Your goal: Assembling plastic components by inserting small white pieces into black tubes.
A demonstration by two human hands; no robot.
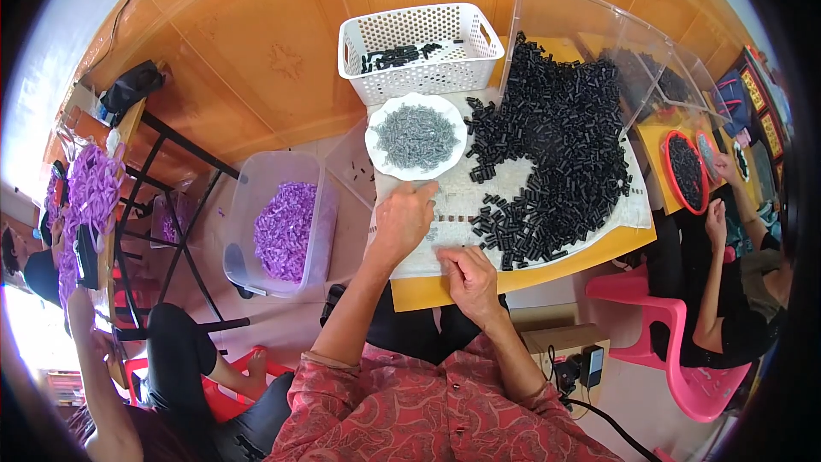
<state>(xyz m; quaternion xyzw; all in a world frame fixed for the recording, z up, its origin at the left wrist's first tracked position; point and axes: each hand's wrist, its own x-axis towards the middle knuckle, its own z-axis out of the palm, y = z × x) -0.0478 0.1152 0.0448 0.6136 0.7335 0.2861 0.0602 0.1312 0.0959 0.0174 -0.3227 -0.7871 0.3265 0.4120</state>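
A white scalloped plate (pixel 374 161) heaped with small clear-grey pieces (pixel 416 137) sits on the table's pale cloth. Just below its rim is my left hand (pixel 402 221), back up, its index finger stretched out and nothing visible in it. Close to the table's front edge, my right hand (pixel 470 281) has its fingers curled together; whatever they may hold is hidden. A few grey bits (pixel 432 235) lie on the cloth between the hands. To the right spreads a big pile of short black tube-like pieces (pixel 564 145), its near edge close to my right hand.
Behind the plate stands a white perforated basket (pixel 419 81) with some black pieces. A clear bin (pixel 599 17) lies tipped behind the pile. On the floor at left, a plastic tub (pixel 321 239) holds purple pieces. Other people work at left and right, one beside a pink chair (pixel 676 334).
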